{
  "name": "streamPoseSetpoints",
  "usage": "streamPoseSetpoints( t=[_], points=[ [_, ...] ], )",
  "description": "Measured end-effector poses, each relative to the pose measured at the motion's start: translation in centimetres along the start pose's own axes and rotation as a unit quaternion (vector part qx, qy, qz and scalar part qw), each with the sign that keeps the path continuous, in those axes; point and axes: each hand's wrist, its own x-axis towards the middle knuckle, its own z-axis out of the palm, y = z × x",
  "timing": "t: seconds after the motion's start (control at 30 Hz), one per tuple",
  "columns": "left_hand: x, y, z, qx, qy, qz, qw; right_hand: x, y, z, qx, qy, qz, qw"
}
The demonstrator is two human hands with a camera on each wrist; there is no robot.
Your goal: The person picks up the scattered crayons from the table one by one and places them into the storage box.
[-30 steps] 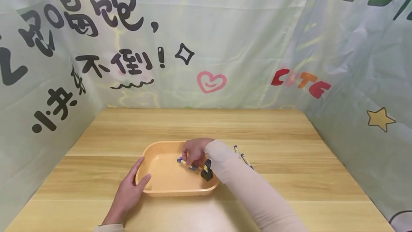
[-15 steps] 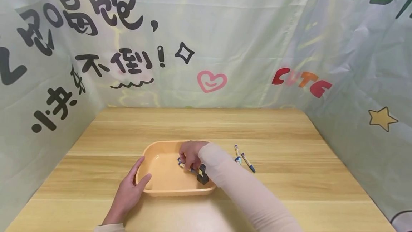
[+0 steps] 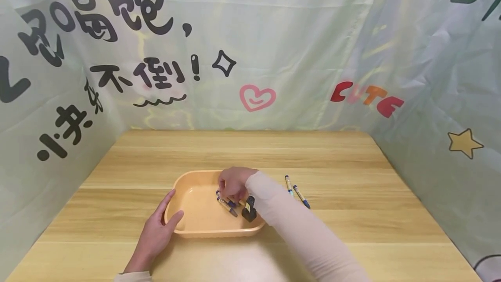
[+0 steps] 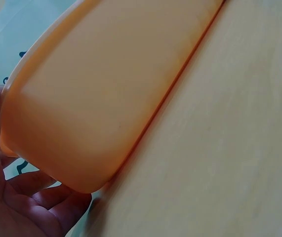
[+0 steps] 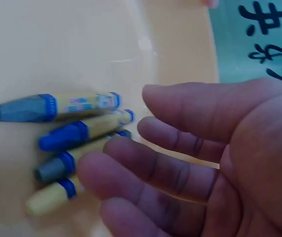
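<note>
An orange plastic tray [image 3: 207, 232] stands on the wooden table. My left hand [image 3: 155, 229] holds its left end, thumb over the rim and fingers against the outer wall; the left wrist view shows those fingers [image 4: 71, 210] beneath the rounded corner. Inside the tray, my right hand [image 3: 235, 182] hovers over several crayons with its thumb and fingers apart and nothing between them. From the right wrist view, a grey-blue crayon [image 5: 57, 106], a bright blue crayon [image 5: 84, 131], a grey crayon [image 5: 57, 168] and a yellow crayon [image 5: 52, 196] lie side by side, partly behind the fingertips.
To the right of the tray, on the table [image 3: 352, 221], lie a light-tipped crayon [image 3: 288, 184] and a blue-tipped crayon [image 3: 302, 197], near the right forearm. Printed cloth walls [image 3: 297, 34] enclose the back and sides. A black wrist camera [image 3: 249, 209] sits beneath the right wrist.
My right hand has let go of a crayon, which now rests among the others in the tray, and has lifted slightly. My left hand has stayed on the tray's end.
</note>
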Motion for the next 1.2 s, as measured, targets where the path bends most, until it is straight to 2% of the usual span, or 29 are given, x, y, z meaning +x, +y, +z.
streamPoseSetpoints(
  t=[0.33, 0.57, 0.7, 0.8, 0.9, 1.07, 1.2],
  points=[
    [0.1, 0.1, -0.1, 0.006, 0.007, -0.007, 0.9999, -1.3, 1.1, -1.5, 0.035, 0.032, -0.075, 0.996],
    [0.1, -0.1, -0.1, 0.003, 0.005, -0.005, 1.0000, -2.9, 2.3, -1.6, 0.091, 0.082, -0.127, 0.984],
    [0.1, -0.1, -0.1, 0.005, 0.005, -0.003, 1.0000, -4.3, 3.3, -1.7, 0.104, 0.121, -0.149, 0.976],
    [0.1, -0.1, -0.1, 0.004, 0.006, -0.002, 1.0000, -5.3, 4.1, -1.9, 0.127, 0.159, -0.161, 0.966],
    [0.1, 0.0, -0.1, 0.004, 0.006, -0.002, 1.0000, -6.1, 4.9, -2.1, 0.168, 0.209, -0.163, 0.949],
    [0.1, 0.0, -0.2, 0.001, 0.006, -0.003, 1.0000, -7.0, 6.8, -2.0, 0.216, 0.296, -0.140, 0.920],
    [0.1, 0.0, -0.1, 0.001, 0.003, -0.007, 1.0000, -7.8, 8.8, -1.8, 0.221, 0.344, -0.113, 0.905]
  ],
)
